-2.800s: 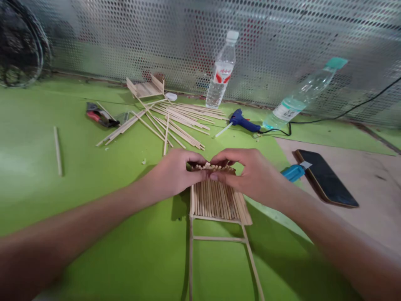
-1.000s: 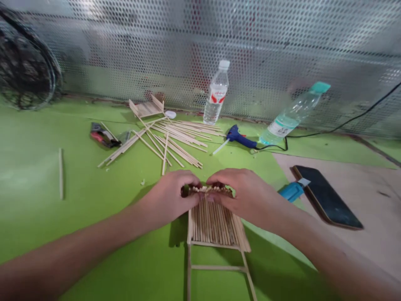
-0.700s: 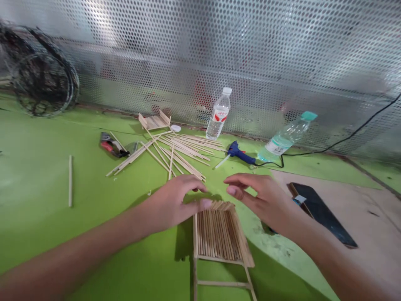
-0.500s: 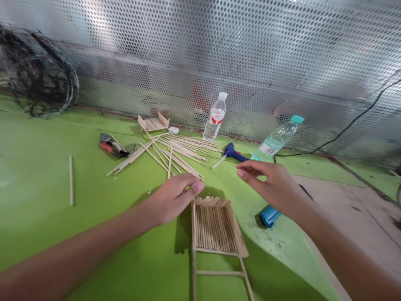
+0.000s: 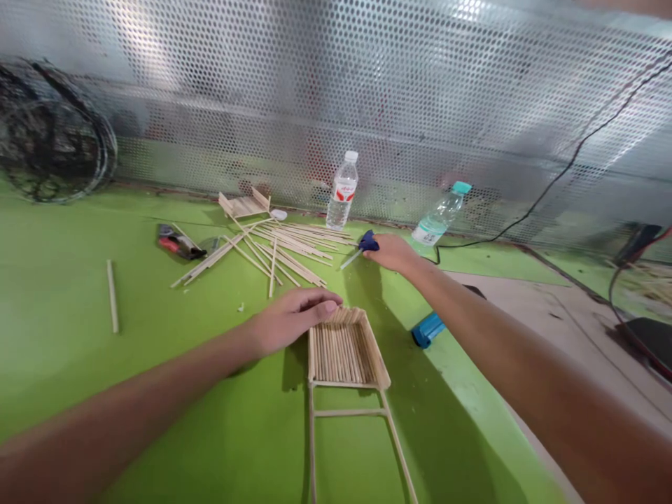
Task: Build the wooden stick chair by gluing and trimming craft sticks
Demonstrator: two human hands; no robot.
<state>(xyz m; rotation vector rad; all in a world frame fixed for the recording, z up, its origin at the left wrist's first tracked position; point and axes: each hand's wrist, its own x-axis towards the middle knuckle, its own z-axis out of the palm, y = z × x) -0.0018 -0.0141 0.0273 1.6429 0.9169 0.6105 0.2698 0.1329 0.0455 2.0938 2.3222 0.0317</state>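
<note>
My right hand (image 5: pixel 389 252) has reached out and closed around the handle of a blue glue gun (image 5: pixel 369 241), whose pale glue stick (image 5: pixel 351 260) points toward me. My left hand (image 5: pixel 294 316) grips the far left corner of a small cart-like tray made of wooden sticks (image 5: pixel 344 353), its thumb and fingers on the back wall. Two long stick handles joined by a crossbar (image 5: pixel 349 413) run from the tray toward me. Between the hands and the wall lies a heap of loose wooden sticks (image 5: pixel 302 245).
A clear water bottle (image 5: pixel 342 192) and a tilted green-capped bottle (image 5: pixel 438 217) are near the perforated metal wall (image 5: pixel 252 105). Another stick piece (image 5: pixel 245 205), red-and-black cutters (image 5: pixel 176 243), a lone stick (image 5: pixel 112 296), a blue cylinder (image 5: pixel 428 329) and coiled wire (image 5: pixel 57 140) lie around.
My right hand has moved forward and taken hold of the glue gun. My left hand has settled on the tray's far corner. The view has shifted a little to the right.
</note>
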